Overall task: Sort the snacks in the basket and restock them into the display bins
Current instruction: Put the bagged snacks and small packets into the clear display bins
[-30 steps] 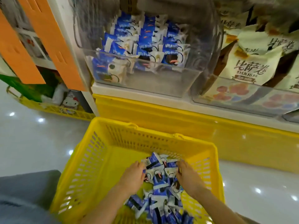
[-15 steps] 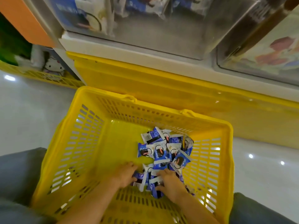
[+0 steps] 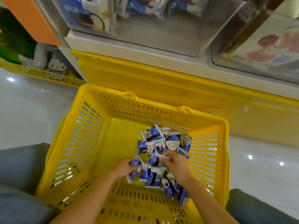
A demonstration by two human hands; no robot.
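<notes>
A yellow plastic basket [image 3: 90,136] stands on the floor in front of me. Several blue-and-white snack packets [image 3: 159,143] lie heaped at its right side. My left hand [image 3: 123,168] is down in the basket, fingers curled round packets at the heap's left edge. My right hand [image 3: 177,164] grips packets at the heap's near right, its fingers curled over them. Above, a clear display bin [image 3: 161,34] holds the same blue-and-white packets.
A second clear bin [image 3: 258,62] with beige packets sits at the upper right. The shelf's yellow base [image 3: 161,81] stands just behind the basket. A low yellow rack [image 3: 48,75] with a cat plush is at the left. My knees flank the basket on the glossy floor.
My view tilted down from the bins toward the basket. Both hands drew back to the near part of the heap and closed on packets; the right hand shifted slightly up and right.
</notes>
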